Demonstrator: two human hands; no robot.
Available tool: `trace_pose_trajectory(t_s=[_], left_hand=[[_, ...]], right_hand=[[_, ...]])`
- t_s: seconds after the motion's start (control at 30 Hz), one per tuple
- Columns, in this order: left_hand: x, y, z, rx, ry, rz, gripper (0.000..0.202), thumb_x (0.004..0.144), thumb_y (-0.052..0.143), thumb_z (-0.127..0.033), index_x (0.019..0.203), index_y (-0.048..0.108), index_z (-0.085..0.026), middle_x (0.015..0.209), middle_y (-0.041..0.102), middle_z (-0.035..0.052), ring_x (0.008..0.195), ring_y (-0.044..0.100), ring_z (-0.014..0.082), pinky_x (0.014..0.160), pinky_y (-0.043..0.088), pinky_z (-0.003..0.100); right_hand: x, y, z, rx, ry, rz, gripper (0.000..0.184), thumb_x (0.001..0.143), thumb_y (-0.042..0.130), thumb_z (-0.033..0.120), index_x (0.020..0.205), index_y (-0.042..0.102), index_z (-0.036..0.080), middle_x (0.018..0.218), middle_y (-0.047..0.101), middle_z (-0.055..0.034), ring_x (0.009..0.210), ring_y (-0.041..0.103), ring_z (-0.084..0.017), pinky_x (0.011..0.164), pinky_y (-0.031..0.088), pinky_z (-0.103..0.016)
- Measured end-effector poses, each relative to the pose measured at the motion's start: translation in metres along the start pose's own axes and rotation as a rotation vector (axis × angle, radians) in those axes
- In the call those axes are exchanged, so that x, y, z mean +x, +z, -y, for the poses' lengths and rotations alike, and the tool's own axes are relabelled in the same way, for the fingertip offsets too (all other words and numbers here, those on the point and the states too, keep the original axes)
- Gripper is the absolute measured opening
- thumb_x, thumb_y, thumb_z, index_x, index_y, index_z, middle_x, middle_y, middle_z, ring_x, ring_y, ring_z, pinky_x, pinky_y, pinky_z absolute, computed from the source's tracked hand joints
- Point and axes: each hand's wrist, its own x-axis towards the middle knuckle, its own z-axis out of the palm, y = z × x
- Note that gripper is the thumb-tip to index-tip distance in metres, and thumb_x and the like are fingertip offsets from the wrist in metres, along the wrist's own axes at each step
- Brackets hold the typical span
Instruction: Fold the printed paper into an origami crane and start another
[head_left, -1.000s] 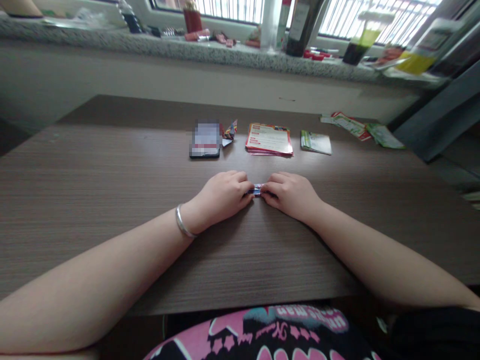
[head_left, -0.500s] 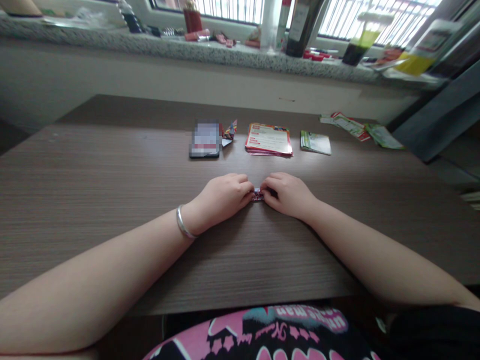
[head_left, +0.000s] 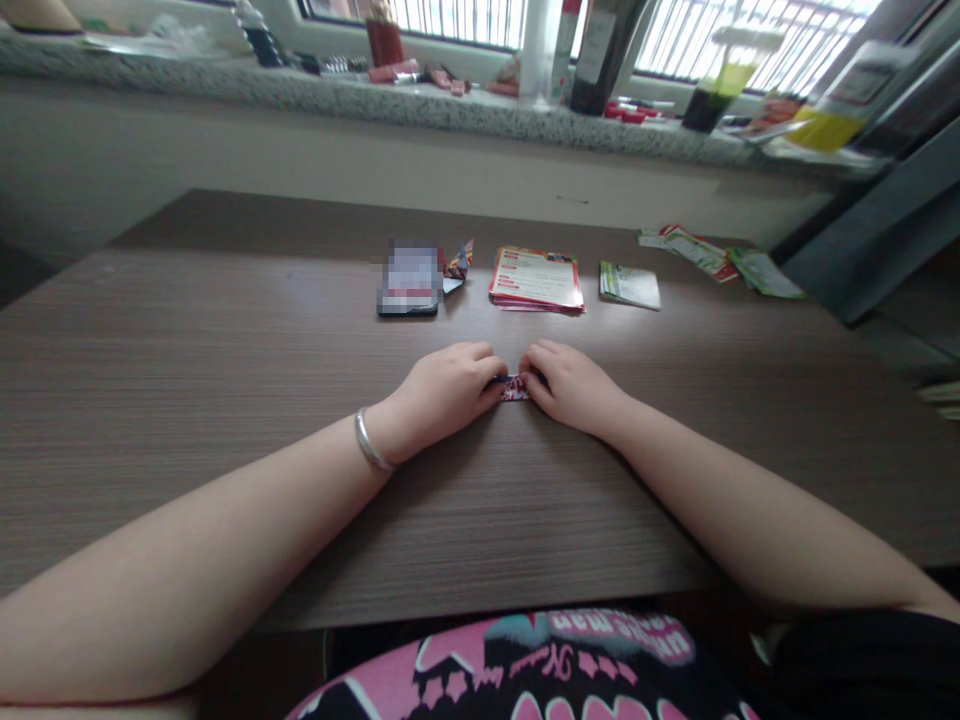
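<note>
A small strip of folded patterned paper (head_left: 515, 388), in pinkish red, white and dark blue, lies low over the table between my fingertips. My left hand (head_left: 455, 382), with a silver bangle at its wrist, pinches the strip's left end. Its right end is gripped by my right hand (head_left: 574, 385), thumb and fingers closed together. Fingers cover both ends, so only the middle of the paper shows. Beyond the hands lies a stack of printed cards (head_left: 537, 280) with red borders.
A phone-like device (head_left: 409, 285) with a blurred screen lies at the back, beside a folded colourful paper piece (head_left: 459, 265). Right of the stack are a smaller green-and-white stack (head_left: 630, 286) and loose green papers (head_left: 763, 272). Bottles and small items crowd the granite windowsill (head_left: 465, 108).
Both hands have shifted very slightly on the paper. Its pinkish face shows a little more now, with a dark blue edge visible by the left fingers.
</note>
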Motion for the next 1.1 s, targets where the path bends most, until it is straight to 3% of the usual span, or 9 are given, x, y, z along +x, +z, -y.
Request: trace_pose_trajectory(t_s=[0.33,0.67,1.1], left_hand=[[0.002,0.004,0.004,-0.094,-0.045,-0.013,0.021,0.091,0.052,-0.031,0.098,0.066,-0.018,0.095,0.062,0.0058,0.085,0.061,0.0199,0.077,0.049,0.031],[0.001,0.003,0.005,-0.137,-0.014,-0.015,0.024,0.093,0.054,-0.034,0.103,0.068,-0.018,0.096,0.062,0.0066,0.088,0.06,0.0195,0.08,0.049,0.031],[0.002,0.004,0.005,-0.181,-0.005,-0.047,0.016,0.09,0.058,-0.028,0.091,0.069,-0.017,0.092,0.062,0.006,0.086,0.058,0.0188,0.078,0.047,0.03]], right_hand=[[0.002,0.002,-0.004,0.035,0.057,-0.006,0.013,0.09,0.053,0.022,0.097,0.062,0.017,0.094,0.061,-0.0072,0.086,0.057,-0.02,0.079,0.043,-0.031],[0.001,0.002,-0.014,0.173,0.044,-0.035,0.012,0.087,0.064,0.028,0.091,0.07,0.018,0.09,0.061,-0.0047,0.084,0.058,-0.017,0.08,0.045,-0.03],[-0.002,-0.002,-0.009,0.269,0.096,-0.066,0.007,0.082,0.069,0.024,0.082,0.072,0.018,0.083,0.066,-0.0036,0.078,0.059,-0.015,0.072,0.044,-0.027]])
